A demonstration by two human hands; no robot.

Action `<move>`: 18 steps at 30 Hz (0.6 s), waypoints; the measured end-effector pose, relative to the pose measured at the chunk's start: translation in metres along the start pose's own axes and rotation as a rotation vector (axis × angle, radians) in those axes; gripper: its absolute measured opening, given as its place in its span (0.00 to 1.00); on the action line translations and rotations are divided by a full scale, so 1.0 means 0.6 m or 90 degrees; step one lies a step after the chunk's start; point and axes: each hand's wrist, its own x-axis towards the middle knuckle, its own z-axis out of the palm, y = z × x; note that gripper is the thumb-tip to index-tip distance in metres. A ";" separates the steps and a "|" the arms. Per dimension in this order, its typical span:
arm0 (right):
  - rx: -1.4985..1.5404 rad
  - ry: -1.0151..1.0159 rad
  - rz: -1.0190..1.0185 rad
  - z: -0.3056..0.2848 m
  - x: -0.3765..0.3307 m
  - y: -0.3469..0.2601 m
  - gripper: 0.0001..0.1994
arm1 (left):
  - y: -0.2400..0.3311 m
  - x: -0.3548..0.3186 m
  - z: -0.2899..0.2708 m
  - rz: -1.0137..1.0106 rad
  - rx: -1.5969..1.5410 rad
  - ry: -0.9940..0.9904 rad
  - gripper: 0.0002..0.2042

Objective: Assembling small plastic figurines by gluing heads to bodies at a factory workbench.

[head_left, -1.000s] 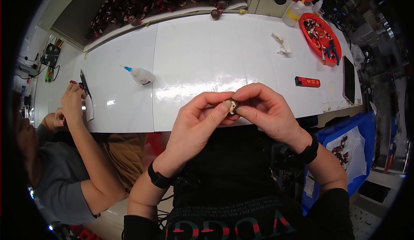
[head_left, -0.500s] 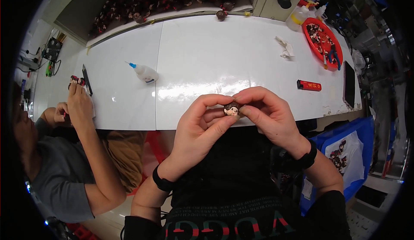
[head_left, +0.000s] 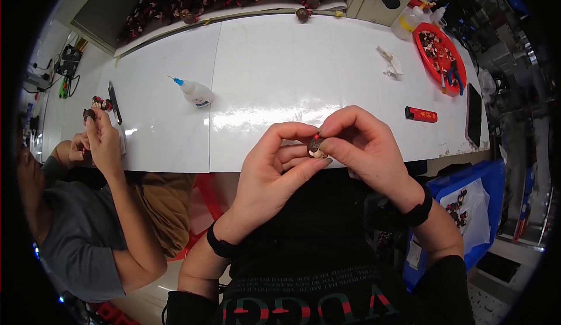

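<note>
Between my two hands, just off the table's front edge, is a small doll head [head_left: 316, 146] with dark brown hair, a pale face part and a bit of red at its top. My left hand [head_left: 277, 164] pinches it from the left, thumb below and forefinger above. From the right, the thumb and forefinger of my right hand [head_left: 362, 150] close on it too. The fingertips cover part of the head. Its face is mostly turned away from view.
A glue bottle [head_left: 194, 92] with a needle tip lies on the white table [head_left: 263, 62]. To the right are a red lighter [head_left: 421, 114], crumpled tissue [head_left: 390, 62], phone [head_left: 474, 115], red bowl [head_left: 422, 47] of small parts and blue crate [head_left: 497, 190]. A co-worker [head_left: 87, 231] handles similar pieces at left.
The doll head has been turned between my fingers, so its dark hair and a red bit show instead of the face. The co-worker's raised hand now holds up a dark piece.
</note>
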 end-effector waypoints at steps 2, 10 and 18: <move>-0.021 -0.010 0.053 0.002 0.005 -0.008 0.05 | -0.002 0.000 0.001 -0.013 0.001 0.002 0.18; -0.085 -0.048 0.109 -0.014 0.010 -0.040 0.06 | 0.009 0.002 -0.003 -0.028 0.004 -0.010 0.18; -0.189 0.024 0.037 -0.007 -0.014 -0.033 0.07 | 0.005 0.003 -0.008 -0.035 0.004 -0.006 0.18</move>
